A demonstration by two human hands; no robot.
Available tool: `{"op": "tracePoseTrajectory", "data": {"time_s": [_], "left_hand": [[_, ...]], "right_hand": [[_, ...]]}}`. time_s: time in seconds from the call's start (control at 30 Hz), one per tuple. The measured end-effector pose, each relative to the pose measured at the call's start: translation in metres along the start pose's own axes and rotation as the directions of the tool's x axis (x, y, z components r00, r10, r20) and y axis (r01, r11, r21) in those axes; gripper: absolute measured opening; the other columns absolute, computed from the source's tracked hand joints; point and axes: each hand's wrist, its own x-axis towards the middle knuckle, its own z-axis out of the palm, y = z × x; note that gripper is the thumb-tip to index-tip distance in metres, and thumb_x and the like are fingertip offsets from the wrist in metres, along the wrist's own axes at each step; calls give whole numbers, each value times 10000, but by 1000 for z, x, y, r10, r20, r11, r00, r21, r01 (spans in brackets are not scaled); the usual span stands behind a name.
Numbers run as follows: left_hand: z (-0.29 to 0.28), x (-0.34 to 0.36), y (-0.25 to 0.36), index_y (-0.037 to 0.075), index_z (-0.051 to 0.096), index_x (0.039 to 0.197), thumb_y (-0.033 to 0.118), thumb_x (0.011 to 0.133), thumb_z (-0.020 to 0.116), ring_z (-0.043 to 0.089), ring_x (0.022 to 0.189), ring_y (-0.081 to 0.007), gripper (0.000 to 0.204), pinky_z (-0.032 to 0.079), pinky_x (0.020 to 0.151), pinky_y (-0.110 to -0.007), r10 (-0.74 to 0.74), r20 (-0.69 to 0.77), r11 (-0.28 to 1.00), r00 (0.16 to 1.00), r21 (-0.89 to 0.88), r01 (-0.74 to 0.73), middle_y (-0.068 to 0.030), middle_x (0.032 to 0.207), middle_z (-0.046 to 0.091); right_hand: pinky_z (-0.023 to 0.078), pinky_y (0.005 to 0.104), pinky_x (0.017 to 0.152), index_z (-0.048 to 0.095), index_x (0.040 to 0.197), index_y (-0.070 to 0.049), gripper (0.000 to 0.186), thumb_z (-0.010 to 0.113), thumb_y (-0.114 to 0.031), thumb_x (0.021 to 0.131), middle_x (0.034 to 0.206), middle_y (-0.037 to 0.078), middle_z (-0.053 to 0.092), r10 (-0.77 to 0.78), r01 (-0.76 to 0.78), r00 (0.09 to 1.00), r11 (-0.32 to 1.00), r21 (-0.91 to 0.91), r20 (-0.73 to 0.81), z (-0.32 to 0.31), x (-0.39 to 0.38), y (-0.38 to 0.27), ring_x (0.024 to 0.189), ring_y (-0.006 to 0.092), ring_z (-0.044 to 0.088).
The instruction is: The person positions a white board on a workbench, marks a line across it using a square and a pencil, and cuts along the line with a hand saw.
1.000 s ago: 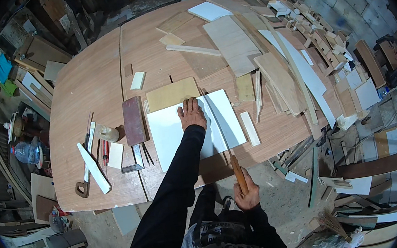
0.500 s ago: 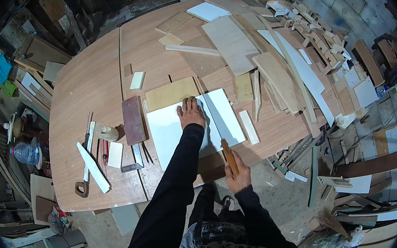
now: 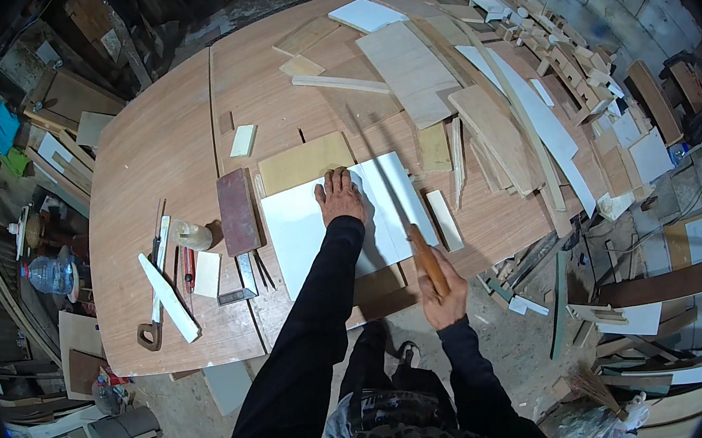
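A white board (image 3: 296,225) lies at the front of the wooden table, with a thin line running across its right part. My left hand (image 3: 339,198) rests flat on it, fingers stretched out and holding nothing. In my right hand (image 3: 444,295), the fingers are wrapped round the wooden handle of a long, narrow-bladed tool (image 3: 430,266). Its dark blade slants up and away over the right part of the board, smeared by motion; whether it has teeth, I cannot tell. Behind the white board sits a yellowish board (image 3: 304,162), and left of it a dark reddish block (image 3: 237,211).
On the table's left lie a handsaw (image 3: 149,334), a white strip (image 3: 168,298), a jar (image 3: 192,234) and a try square (image 3: 239,292). A narrow white strip (image 3: 444,219) lies right of the board. Plywood pieces (image 3: 408,72) cover the far right, near stacked wooden parts (image 3: 566,68).
My right hand has moved right and slightly away from me, and the tool's blade has swung clear of the line on the board. My left hand stays flat on the board.
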Motion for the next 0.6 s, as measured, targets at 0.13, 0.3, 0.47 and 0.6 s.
{"op": "tracePoseTrajectory", "data": {"time_s": [0.13, 0.3, 0.47, 0.6], "left_hand": [[3, 0, -3, 62, 387, 1354, 224, 883, 443, 292, 1345, -268, 501, 166, 1095, -477, 6, -2, 1000, 1000, 29, -6, -94, 1397, 391], [3, 7, 0, -3, 370, 1329, 251, 844, 504, 317, 1299, -293, 563, 174, 1079, -513, -22, -16, 1000, 1000, 16, 23, -156, 1368, 385], [-6, 19, 4, 40, 443, 1253, 231, 845, 498, 358, 1238, -286, 453, 201, 1040, -563, -68, 19, 995, 997, 76, 67, -134, 1260, 431], [-5, 20, -2, 57, 495, 1187, 216, 840, 513, 374, 1192, -303, 383, 219, 1022, -560, -36, 11, 995, 999, 92, 35, -116, 1196, 449]], "right_hand": [[469, 239, 654, 524, 1262, 29, 438, 553, 14, 825, 875, 78, 621, -247, 235, 966, 963, -131, -77, -10, -13, -18, 685, 101, 547], [491, 264, 720, 530, 1255, 24, 438, 571, -8, 819, 970, 137, 658, -127, 124, 992, 985, -119, -22, -20, -30, -5, 753, 147, 610], [491, 263, 739, 548, 1240, 10, 422, 563, 17, 819, 991, 132, 657, -111, 105, 994, 977, -186, -23, -19, -34, -3, 811, 147, 615], [482, 249, 746, 562, 1232, -5, 404, 559, 11, 828, 999, 121, 655, -117, 112, 993, 978, -177, -15, -18, -35, -8, 830, 131, 599]]}}
